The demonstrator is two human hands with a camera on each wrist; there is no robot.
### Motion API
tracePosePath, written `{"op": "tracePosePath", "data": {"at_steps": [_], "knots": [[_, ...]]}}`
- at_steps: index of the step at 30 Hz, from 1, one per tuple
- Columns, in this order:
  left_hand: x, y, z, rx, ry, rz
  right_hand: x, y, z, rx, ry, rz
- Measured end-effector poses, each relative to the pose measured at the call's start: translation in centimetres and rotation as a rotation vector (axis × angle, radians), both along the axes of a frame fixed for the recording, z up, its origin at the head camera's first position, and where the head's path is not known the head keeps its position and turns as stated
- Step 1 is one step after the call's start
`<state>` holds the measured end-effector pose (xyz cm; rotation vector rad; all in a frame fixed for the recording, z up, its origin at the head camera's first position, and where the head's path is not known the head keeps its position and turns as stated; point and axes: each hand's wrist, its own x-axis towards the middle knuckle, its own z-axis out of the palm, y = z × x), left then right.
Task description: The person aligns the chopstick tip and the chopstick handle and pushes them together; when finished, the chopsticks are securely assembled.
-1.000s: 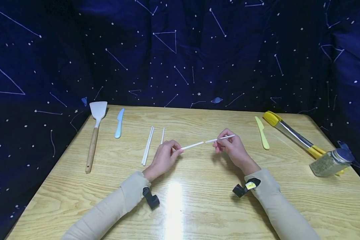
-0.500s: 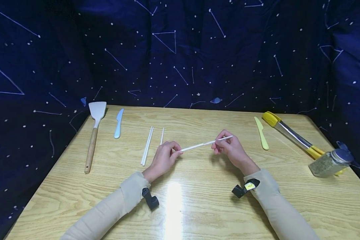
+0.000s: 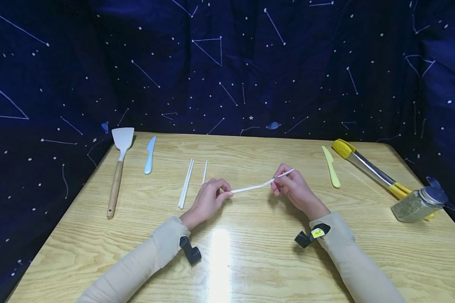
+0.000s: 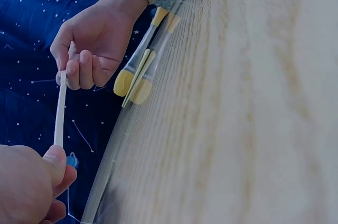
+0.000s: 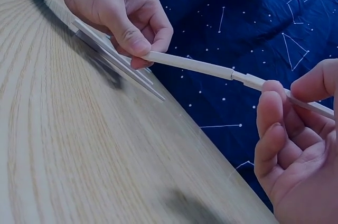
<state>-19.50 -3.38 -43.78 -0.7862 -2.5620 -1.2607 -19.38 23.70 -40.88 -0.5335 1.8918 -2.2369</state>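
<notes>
Over the middle of the table, my left hand (image 3: 208,198) pinches one piece of a white chopstick (image 5: 190,64) between thumb and fingers. My right hand (image 3: 293,187) pinches a second white chopstick piece (image 5: 251,80), whose far part sticks out past the fingers. In the right wrist view the inner ends meet, and the right piece has a stepped, uneven tip. Seen from the head, the two pieces form a shallow bend at the joint. Two whole chopsticks (image 3: 186,184) lie left of my left hand. Another thin white stick (image 3: 205,170) is partly hidden behind that hand.
On the left lie a spatula (image 3: 118,176) with a wooden handle and a blue knife (image 3: 149,155). A yellow knife (image 3: 331,167), yellow-tipped tongs (image 3: 369,168) and a jar of dried herbs (image 3: 417,206) are on the right. A starry cloth (image 3: 227,75) hangs behind the table.
One second ago a small gap separated the two chopstick pieces. They then came together nearly in line, and now they meet at an angle, the joint slightly lower. Both hands have barely moved.
</notes>
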Motion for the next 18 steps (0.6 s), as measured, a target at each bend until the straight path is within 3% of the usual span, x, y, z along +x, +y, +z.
{"op": "tracePosePath", "data": {"at_steps": [10, 18], "knots": [[0.14, 0.11, 0.25, 0.040, -0.073, -0.040, 0.12, -0.07, 0.14, 0.000, -0.009, -0.034], [0.15, 0.26, 0.17, 0.065, -0.103, -0.074, -0.08, -0.13, -0.21, -0.022, 0.013, 0.004]]}}
